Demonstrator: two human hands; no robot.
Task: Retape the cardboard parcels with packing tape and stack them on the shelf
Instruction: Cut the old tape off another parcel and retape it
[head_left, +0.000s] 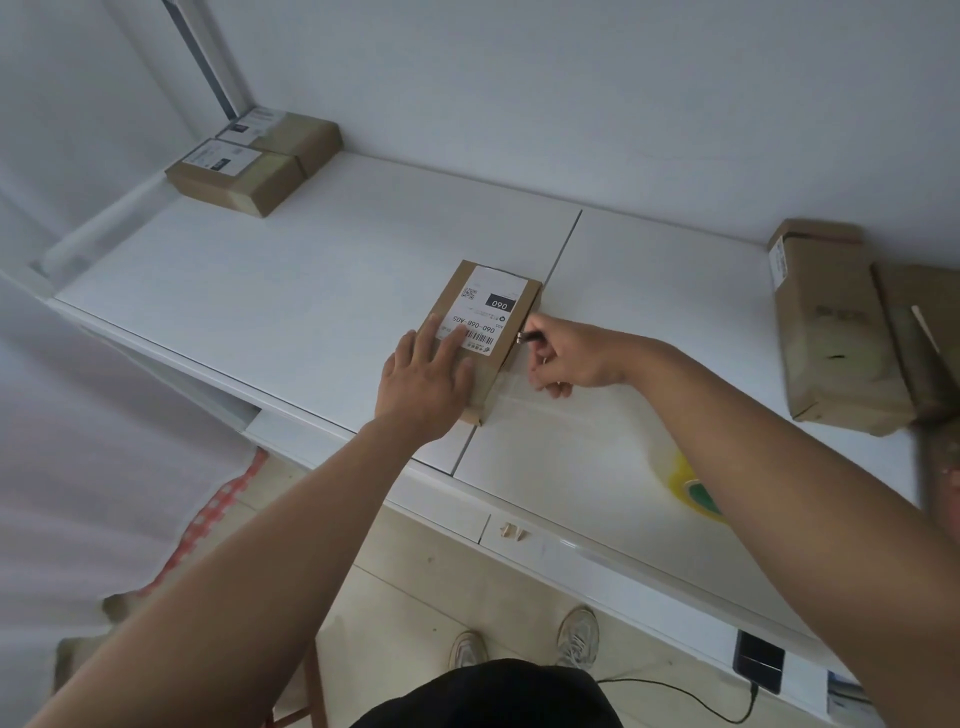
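A small cardboard parcel (496, 306) with a white shipping label lies on the white table top (291, 312) near the middle seam. My left hand (426, 379) presses flat on its near end, fingers straight over the label. My right hand (563, 356) is at the parcel's right side and grips a small dark tool (527, 338) whose tip touches the parcel's edge. A strip of clear packing tape (524, 395) runs from the parcel's right side across the table under my right hand. A yellow and green tape roll (693, 488) lies partly hidden behind my right forearm.
Two labelled parcels (244, 176) sit side by side at the far left corner by the wall. Larger cardboard parcels (836, 332) lie at the right edge. A phone (758, 667) with a cable lies on the table's near edge. My shoes stand on the floor below.
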